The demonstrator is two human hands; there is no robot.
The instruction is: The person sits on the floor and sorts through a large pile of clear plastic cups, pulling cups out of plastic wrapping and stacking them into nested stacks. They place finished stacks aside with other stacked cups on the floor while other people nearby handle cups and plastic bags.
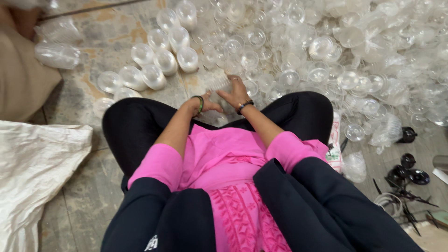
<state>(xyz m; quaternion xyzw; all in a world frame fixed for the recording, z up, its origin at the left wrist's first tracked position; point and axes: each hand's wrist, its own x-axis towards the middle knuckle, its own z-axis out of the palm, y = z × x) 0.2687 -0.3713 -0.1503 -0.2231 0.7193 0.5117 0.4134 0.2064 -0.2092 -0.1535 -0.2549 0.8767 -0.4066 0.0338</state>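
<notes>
Spread over the whole upper right of the head view: a huge heap of clear plastic cups and lids (326, 51), loose and jumbled, covering the worn floor (107, 42).

At left, a big white sack (32, 168) lying crumpled on the floor; above it a tan sack (18, 79).

In the middle, black trousers (140, 121) on crossed legs and a pink tunic (224, 163), seen from above.

Left of the heap, a tidy cluster of stacked cups (154, 60), rims down, set in rows, well apart from the sacks. Further left, two sleeved stacks of cups (58, 55) lying on their sides.

At far right, a scatter of small black parts (406, 172) beside a white coil (387, 203).

Between the knees, at the near edge of the heap: a short stack of clear cups (219, 84), lying roughly on its side, held between both hands.

Right hand (235, 93), dark bangle at the wrist, laid over the stack's right end, fingers curved loosely round it, touching.

Left hand (207, 103), green and dark bangles at the wrist, against the stack's lower left; fingers mostly hidden behind the wrist, so closed around it or only pressed to it cannot be told.
</notes>
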